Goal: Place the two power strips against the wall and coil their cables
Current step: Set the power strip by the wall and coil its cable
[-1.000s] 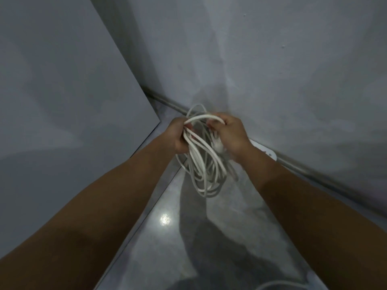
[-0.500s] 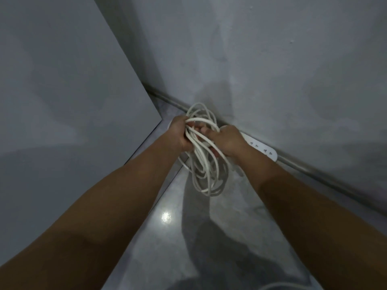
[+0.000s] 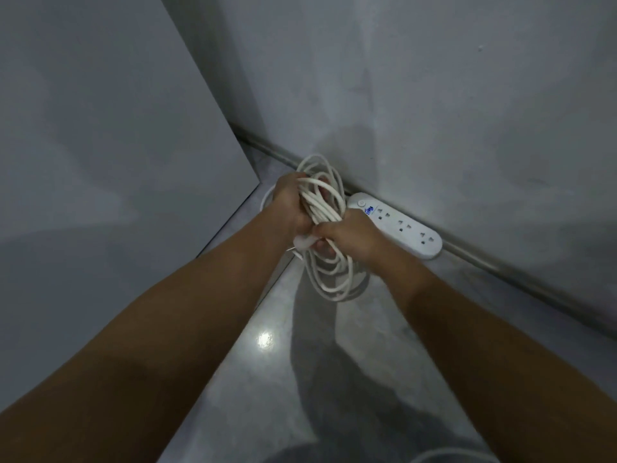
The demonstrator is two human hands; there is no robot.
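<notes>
A white power strip [image 3: 402, 225] with three sockets lies flat on the floor, its long side against the base of the wall. Its white cable [image 3: 329, 272] is gathered into a bundle of several loops, held just left of the strip above the floor. My left hand [image 3: 288, 203] grips the upper part of the bundle. My right hand [image 3: 350, 237] pinches the loops lower down, next to the white plug [image 3: 302, 243], which sticks out to the left. A second power strip is not in sight.
A grey panel or door [image 3: 117, 162] stands close on the left, leaving a narrow strip of glossy grey floor [image 3: 267, 379]. The grey wall [image 3: 434, 95] with a skirting rail runs along the right. A loop of white cable [image 3: 454, 457] shows at the bottom edge.
Both hands have lowered with the bundle and shifted left, so the whole power strip now shows. The right hand has slid down the loops to the plug.
</notes>
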